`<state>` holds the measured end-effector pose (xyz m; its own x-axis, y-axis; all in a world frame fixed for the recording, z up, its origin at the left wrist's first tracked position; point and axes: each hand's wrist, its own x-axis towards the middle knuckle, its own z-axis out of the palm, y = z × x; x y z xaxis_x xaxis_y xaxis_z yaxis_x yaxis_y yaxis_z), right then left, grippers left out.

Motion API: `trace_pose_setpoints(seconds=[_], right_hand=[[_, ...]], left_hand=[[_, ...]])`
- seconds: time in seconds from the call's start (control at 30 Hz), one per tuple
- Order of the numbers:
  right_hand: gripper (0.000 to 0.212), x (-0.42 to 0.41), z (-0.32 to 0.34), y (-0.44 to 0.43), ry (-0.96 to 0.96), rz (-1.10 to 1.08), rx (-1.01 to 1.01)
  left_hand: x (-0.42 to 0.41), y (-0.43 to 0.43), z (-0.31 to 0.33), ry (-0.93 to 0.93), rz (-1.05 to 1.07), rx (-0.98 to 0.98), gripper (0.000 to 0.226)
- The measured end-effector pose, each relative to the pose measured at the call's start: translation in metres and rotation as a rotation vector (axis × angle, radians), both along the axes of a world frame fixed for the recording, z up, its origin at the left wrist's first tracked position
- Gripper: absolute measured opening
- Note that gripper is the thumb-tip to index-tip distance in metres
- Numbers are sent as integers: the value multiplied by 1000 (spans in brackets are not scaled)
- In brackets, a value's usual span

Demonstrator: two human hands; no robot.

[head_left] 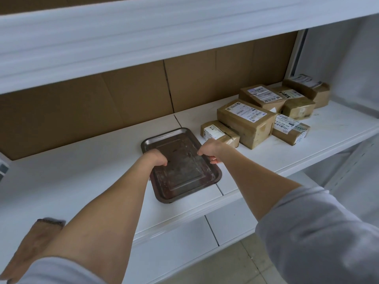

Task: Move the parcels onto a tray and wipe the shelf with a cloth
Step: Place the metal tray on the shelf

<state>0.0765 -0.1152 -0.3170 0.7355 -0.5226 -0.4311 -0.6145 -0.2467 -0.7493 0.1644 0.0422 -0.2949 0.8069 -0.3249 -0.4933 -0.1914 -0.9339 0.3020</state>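
Stiff metal tray (184, 177), likely slick: left grip (158, 157) and right grip (211, 153) pinch its side rims. Parcels (246, 121) at 2 o'clock, rigid, likely light; hold by sides.

White shipping labels (245, 111) with barcodes top the parcels at the right end of the shelf (102, 160). Largest parcel (252, 132): print too small to read. Flat parcel (295, 136) by the front edge: digits beside the barcode (perhaps 902-403, not certain). Rear parcel (298, 107): black marker scrawl, illegible.
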Motion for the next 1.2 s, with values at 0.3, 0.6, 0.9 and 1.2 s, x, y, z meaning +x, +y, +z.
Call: trace_pose_setpoints(seconds=[0.3, 0.6, 0.9, 1.2], right_hand=[[26, 1, -1, 7, 31, 15, -10], [18, 5, -7, 2, 28, 5, -83], [11, 4, -18, 3, 203, 30, -150], [10, 11, -22, 14, 192, 38, -106]], left_hand=[[5, 9, -6, -4, 31, -14, 41], [14, 14, -15, -45, 40, 24, 34], [29, 22, -32, -161, 18, 83, 30], [50, 32, -37, -288, -56, 232, 36]])
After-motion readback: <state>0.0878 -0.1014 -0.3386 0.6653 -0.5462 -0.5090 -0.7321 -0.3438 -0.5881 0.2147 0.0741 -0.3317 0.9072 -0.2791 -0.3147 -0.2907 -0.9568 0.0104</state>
